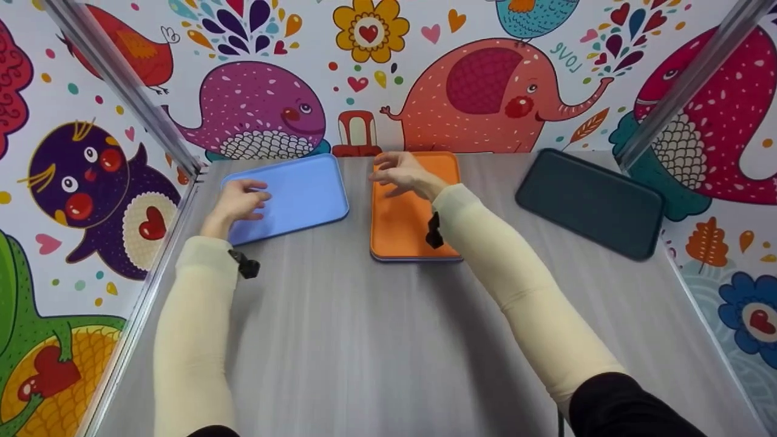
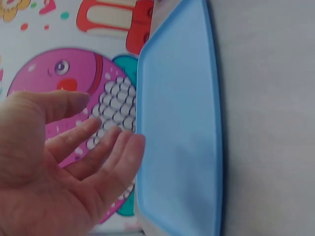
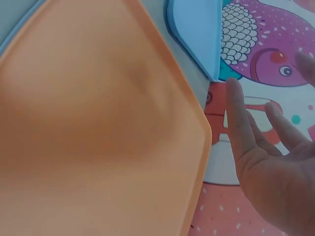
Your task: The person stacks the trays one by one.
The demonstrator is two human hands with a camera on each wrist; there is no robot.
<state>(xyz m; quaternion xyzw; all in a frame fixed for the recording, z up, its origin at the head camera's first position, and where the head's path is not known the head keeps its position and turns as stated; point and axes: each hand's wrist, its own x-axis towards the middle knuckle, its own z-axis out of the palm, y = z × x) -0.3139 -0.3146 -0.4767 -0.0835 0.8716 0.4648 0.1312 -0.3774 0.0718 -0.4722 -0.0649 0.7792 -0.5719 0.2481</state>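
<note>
Above the grey surface [image 1: 315, 352], the left hand [image 1: 238, 203] hovers over the blue tray [image 1: 303, 197] and the right hand [image 1: 405, 173] over the orange tray [image 1: 400, 227] — fingers loosely spread, holding nothing. The orange one seems nested on a lower tray [image 1: 416, 260], rims aligned, perhaps for steadiness. Farther off, the dark tray [image 1: 592, 203] lies aslant near the patterned wall [image 1: 370, 79].
</note>
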